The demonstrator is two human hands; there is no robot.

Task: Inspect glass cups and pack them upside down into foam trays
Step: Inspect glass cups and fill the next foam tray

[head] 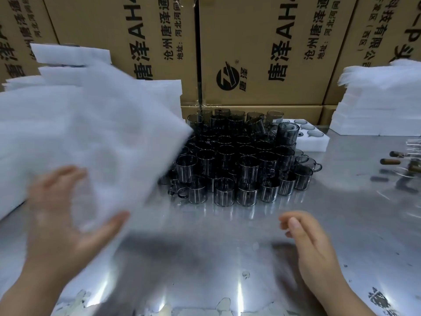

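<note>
Several smoky grey glass cups (237, 160) with handles stand packed together in the middle of the steel table (227, 247). My left hand (66, 224) holds a white foam tray (91, 137), blurred and lifted at the left, thumb on its near edge and fingers spread over its face. My right hand (305, 236) hovers low at the right, fingers loosely bent, holding nothing. Behind the cups a foam tray (312, 140) lies flat with round pockets; a few clear cups sit in it, and one grey cup (287, 133) stands at its left edge.
Stacks of white foam trays rise at the far left (70, 58) and far right (378, 106). Brown cartons (262, 53) wall off the back of the table. Small dark cylinders (390, 161) and clear glassware lie at the right edge.
</note>
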